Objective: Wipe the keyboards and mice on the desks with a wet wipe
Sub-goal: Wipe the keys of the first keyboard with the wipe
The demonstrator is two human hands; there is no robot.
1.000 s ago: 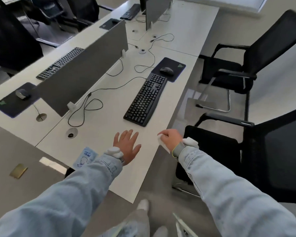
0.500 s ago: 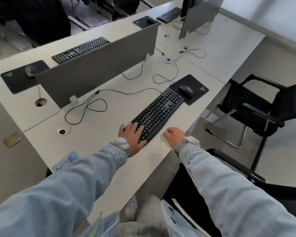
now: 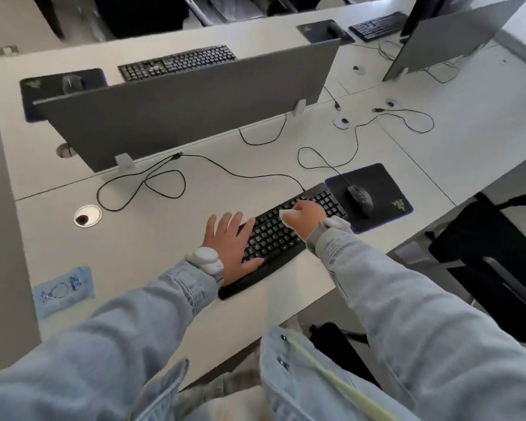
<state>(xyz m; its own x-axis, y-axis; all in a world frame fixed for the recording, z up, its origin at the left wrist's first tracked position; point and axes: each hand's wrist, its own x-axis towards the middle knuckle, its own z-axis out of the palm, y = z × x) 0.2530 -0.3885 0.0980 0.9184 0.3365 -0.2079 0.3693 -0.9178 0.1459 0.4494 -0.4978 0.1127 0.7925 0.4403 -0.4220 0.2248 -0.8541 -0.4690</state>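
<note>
Both your arms reach forward in pale denim sleeves, each wrist wearing a white band. Your left hand [image 3: 232, 246] lies flat, palm down, fingers straight and spread, on the near end of the keyboard [image 3: 283, 238], with the thumb along the keyboard's front edge. Your right hand [image 3: 304, 216] sits over the far half of the keyboard, knuckles up and fingers curled under around a white wet wipe [image 3: 284, 214] pressed onto the keys. The two hands are near each other, not touching.
</note>
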